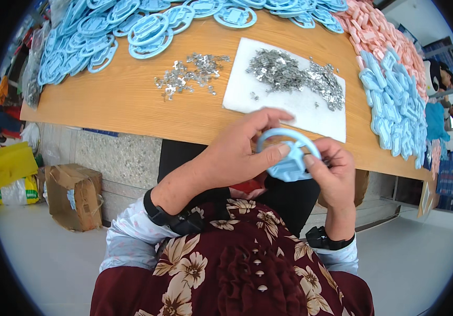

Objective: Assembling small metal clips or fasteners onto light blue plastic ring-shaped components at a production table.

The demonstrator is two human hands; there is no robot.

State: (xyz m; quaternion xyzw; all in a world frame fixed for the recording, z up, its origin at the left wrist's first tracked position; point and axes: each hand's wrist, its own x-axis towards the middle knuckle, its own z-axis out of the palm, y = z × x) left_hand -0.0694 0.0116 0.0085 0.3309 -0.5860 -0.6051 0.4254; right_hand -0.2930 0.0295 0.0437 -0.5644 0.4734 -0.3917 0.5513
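Your ring-shaped piece (288, 171): smooth plastic, slight sheen. Your table (126, 102): smooth wood-grain. Small pieces (276, 72): shiny metal. Pad (237, 87): matt white. Your top (237, 279): ruffled cloth. Carton (76, 197): creased cardboard.

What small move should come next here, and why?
Probably curl the left hand's index finger in against the blue ring to steady it: that finger stretches out clear of the rim while the left thumb lies on the ring, and the right hand pinches its right side.
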